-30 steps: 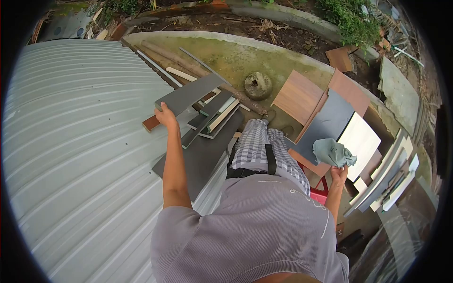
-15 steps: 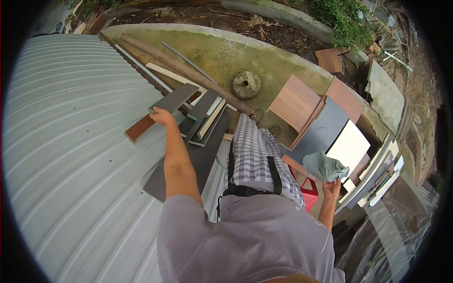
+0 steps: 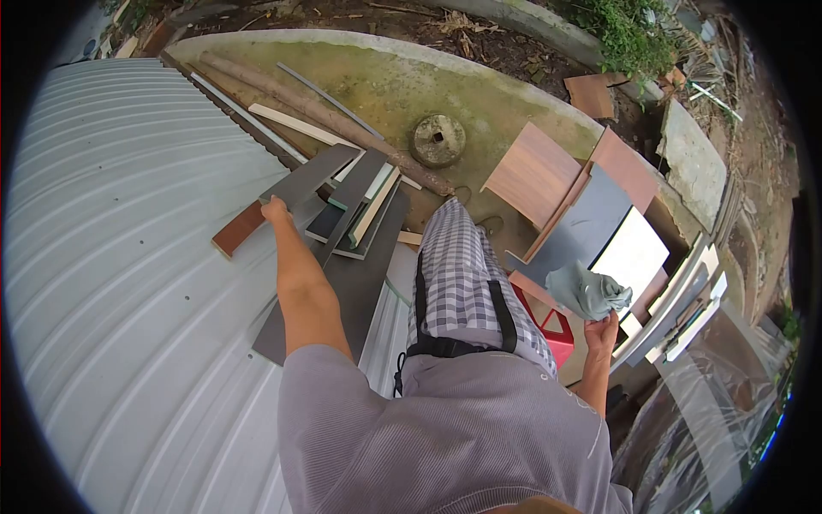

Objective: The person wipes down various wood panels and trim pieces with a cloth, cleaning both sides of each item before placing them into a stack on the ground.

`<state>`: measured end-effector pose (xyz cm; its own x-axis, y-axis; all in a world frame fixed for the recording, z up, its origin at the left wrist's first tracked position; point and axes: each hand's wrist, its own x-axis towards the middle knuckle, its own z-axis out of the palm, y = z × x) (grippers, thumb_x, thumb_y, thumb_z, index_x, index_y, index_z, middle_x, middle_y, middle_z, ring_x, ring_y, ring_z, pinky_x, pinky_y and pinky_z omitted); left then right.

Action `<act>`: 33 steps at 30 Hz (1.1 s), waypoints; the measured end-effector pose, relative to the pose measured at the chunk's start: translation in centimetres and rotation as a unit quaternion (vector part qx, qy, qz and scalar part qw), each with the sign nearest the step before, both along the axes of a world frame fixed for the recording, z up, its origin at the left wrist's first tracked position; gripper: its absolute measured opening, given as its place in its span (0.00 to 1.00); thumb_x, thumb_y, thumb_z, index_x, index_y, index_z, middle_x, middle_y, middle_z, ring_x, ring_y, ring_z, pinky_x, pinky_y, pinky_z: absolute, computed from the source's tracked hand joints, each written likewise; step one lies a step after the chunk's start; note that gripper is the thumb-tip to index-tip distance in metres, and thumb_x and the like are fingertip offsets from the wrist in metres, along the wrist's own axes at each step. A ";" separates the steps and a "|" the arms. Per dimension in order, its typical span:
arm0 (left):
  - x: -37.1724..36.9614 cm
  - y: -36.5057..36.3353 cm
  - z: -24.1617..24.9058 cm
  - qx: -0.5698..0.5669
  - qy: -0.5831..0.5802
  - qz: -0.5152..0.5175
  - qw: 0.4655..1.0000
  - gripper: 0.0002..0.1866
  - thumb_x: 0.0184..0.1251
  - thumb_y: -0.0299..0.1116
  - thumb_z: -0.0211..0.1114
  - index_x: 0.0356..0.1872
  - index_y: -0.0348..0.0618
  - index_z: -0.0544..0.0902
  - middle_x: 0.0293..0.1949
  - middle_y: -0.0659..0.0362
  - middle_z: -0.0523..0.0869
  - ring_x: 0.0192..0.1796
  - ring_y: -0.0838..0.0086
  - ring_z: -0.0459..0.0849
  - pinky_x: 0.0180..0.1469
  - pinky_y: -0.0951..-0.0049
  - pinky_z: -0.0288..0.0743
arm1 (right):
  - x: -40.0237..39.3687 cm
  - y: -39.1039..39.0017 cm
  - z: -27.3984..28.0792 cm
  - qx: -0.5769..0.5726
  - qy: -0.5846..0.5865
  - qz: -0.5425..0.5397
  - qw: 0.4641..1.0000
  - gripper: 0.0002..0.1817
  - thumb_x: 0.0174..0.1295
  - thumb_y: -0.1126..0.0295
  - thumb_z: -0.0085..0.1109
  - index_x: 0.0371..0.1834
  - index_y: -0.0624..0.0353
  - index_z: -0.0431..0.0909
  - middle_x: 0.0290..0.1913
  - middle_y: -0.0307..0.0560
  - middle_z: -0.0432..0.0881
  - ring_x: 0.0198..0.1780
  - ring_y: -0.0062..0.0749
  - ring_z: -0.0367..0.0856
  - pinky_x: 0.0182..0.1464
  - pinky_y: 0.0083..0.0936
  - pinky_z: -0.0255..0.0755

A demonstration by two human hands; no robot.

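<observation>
My left hand [image 3: 273, 208] is closed on the near end of a dark grey board [image 3: 310, 175], which slants over other pieces. Beneath that end a reddish-brown board [image 3: 238, 231] pokes out over the metal sheeting. Beside them lies a stack of narrow boards [image 3: 374, 210], dark and cream, on a wider dark panel [image 3: 342, 300]. On the other side, my right hand [image 3: 601, 329] grips a crumpled grey-green cloth [image 3: 586, 291], held up in front of leaning panels. The fingers of my right hand are partly hidden by the cloth.
Corrugated metal sheeting [image 3: 128, 283] spreads across the left. Wood-grain panels [image 3: 535, 176], a grey panel [image 3: 591, 227] and a white panel [image 3: 632, 257] lean at the right, by a red plastic stool [image 3: 556, 334]. A round stone with a square hole [image 3: 438, 141] sits on the concrete ahead.
My left hand and the dark grey board have shifted slightly left and down toward the metal sheeting. The whole view has moved a little. My right hand still holds the cloth.
</observation>
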<state>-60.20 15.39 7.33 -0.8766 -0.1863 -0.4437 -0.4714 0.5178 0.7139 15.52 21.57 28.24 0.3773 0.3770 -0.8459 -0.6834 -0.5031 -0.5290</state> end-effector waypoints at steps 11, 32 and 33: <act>1.2 -2.9 2.7 -0.060 -0.130 0.069 0.987 0.18 0.57 0.26 0.51 0.50 0.33 0.70 0.42 0.44 0.76 0.36 0.51 0.79 0.36 0.49 0.72 | 0.6 -1.8 -1.2 0.011 0.018 -0.009 1.000 0.23 0.66 0.60 0.39 0.60 0.62 0.57 0.59 0.49 0.66 0.60 0.42 0.66 0.61 0.39 0.64; -0.9 -9.0 -2.3 -0.287 -0.081 0.169 0.940 0.27 0.53 0.29 0.60 0.53 0.33 0.59 0.53 0.43 0.63 0.47 0.54 0.75 0.37 0.57 0.77 | -0.4 -3.3 -2.6 0.041 -0.005 -0.008 0.999 0.23 0.66 0.59 0.41 0.61 0.57 0.59 0.61 0.46 0.64 0.61 0.38 0.66 0.59 0.36 0.65; -4.0 -8.1 -6.4 -0.298 -0.047 0.162 0.940 0.28 0.54 0.29 0.59 0.54 0.33 0.57 0.54 0.40 0.61 0.48 0.51 0.74 0.39 0.56 0.78 | -0.7 -3.6 -2.3 0.032 -0.012 -0.027 0.999 0.23 0.66 0.59 0.41 0.61 0.57 0.59 0.61 0.46 0.64 0.61 0.38 0.65 0.59 0.36 0.65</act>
<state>-64.19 7.34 0.91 -0.6923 -0.6772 -0.2491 -0.7205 0.6299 0.2901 14.80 17.99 25.91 0.4193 0.4078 -0.8111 -0.6952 -0.4303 -0.5758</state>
